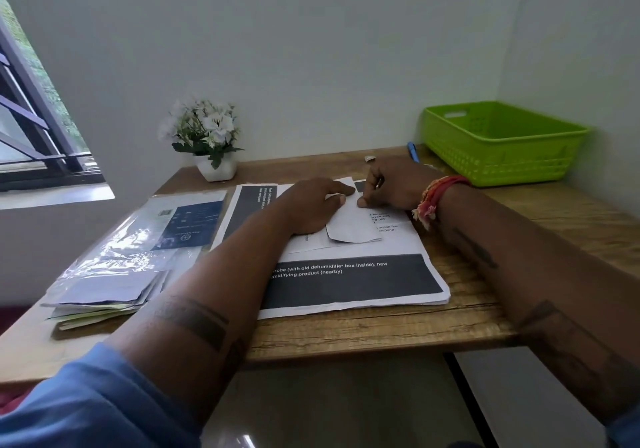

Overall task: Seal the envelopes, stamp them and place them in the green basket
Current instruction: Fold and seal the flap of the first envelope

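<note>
— Where was the white envelope (349,222)?

— On printed sheets (353,274) mid-bench (485,316). Left hand (311,205) pressed it flat, fingers straight; right hand (391,184), its grip curled, pinched at the top edge.

— Sealing, then?

— I'd judge so. Stamping came next, then the green basket (502,143), far right, well apart.

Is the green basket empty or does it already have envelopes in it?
Empty as far as visible: the green basket shows only bare perforated floor, though its near wall hides part of the inside.
</note>
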A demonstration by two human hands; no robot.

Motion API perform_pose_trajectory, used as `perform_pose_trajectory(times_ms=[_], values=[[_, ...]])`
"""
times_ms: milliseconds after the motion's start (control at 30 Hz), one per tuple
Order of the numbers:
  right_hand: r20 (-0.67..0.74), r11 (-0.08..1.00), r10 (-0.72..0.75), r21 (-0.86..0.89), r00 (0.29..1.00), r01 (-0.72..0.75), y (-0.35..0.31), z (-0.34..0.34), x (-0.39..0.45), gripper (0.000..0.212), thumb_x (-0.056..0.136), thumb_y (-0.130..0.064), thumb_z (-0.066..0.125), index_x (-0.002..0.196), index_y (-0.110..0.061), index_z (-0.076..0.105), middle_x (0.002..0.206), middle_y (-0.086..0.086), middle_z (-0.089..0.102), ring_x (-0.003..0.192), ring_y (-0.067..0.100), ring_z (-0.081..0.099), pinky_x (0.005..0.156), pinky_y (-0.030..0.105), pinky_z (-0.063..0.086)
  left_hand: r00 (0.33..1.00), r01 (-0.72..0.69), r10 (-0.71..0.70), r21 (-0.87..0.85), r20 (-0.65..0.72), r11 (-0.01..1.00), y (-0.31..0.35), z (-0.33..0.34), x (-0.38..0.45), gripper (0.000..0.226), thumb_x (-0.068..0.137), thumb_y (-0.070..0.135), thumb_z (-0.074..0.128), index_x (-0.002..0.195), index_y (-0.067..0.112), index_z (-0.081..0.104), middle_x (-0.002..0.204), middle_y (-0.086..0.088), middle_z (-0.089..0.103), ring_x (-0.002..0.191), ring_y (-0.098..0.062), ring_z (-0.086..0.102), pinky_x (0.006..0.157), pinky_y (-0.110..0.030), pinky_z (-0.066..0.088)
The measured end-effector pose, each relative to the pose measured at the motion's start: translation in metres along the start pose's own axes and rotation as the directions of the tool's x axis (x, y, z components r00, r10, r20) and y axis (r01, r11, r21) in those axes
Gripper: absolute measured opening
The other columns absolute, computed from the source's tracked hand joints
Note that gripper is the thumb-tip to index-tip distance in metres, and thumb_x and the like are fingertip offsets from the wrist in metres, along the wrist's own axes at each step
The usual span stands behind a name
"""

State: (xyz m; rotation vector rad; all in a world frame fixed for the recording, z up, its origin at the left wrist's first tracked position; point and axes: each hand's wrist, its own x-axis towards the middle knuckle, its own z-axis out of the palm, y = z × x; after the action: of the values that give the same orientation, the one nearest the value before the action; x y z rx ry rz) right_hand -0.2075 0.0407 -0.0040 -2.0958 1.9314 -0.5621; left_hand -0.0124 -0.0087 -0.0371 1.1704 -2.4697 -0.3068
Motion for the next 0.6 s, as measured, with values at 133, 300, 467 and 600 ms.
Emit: perform_pose_trajectory(times_ms=[133,300,467,600], values=[[0.110,0.998,-0.020,-0.055,0.994,0.026,-0.005,-0.010,-0.011,0.024,0.080,-0.043,0.079,0.088,-0.021,0.075,0.090,-0.007,0.070,0.083,0.009,0.062,0.063,0.021,0.041,1.000,0.013,-0.013,0.019,0.007,1.000,-0.002,0.001,0.003,0.034,0.103,0.033,0.048,0.133,0.037,0.062,0.145,0.007,0.056,0.134,-0.015,0.048,0.103,-0.021,0.030],[0.218,0.997,-0.047,-0.042,0.975,0.057,-0.008,-0.018,-0.022,0.019,0.082,-0.041,0.077,0.083,-0.024,0.071,0.086,-0.009,0.068,0.076,0.006,0.056,0.064,0.020,0.042,0.999,0.031,-0.031,0.017,0.005,0.999,-0.006,0.003,0.005,0.033,0.102,0.036,0.049,0.132,0.041,0.062,0.145,0.009,0.056,0.134,-0.014,0.049,0.106,-0.024,0.033],[0.296,0.994,-0.042,-0.080,0.954,0.068,-0.010,-0.024,-0.028,0.020,0.079,-0.044,0.079,0.076,-0.029,0.067,0.084,-0.012,0.066,0.080,0.008,0.056,0.070,0.022,0.043,0.999,0.039,-0.039,0.000,0.000,0.999,-0.007,0.004,0.005,0.032,0.101,0.037,0.050,0.130,0.043,0.063,0.143,0.011,0.057,0.133,-0.013,0.049,0.110,-0.029,0.035],[0.368,0.992,-0.047,-0.090,0.929,0.086,-0.010,-0.028,-0.032,0.023,0.076,-0.047,0.080,0.082,-0.027,0.070,0.083,-0.014,0.067,0.078,0.005,0.056,0.070,0.022,0.041,0.999,0.042,-0.042,-0.002,0.002,0.999,-0.004,0.004,0.004,0.032,0.102,0.036,0.049,0.130,0.041,0.063,0.143,0.011,0.057,0.132,-0.012,0.049,0.109,-0.027,0.035]])
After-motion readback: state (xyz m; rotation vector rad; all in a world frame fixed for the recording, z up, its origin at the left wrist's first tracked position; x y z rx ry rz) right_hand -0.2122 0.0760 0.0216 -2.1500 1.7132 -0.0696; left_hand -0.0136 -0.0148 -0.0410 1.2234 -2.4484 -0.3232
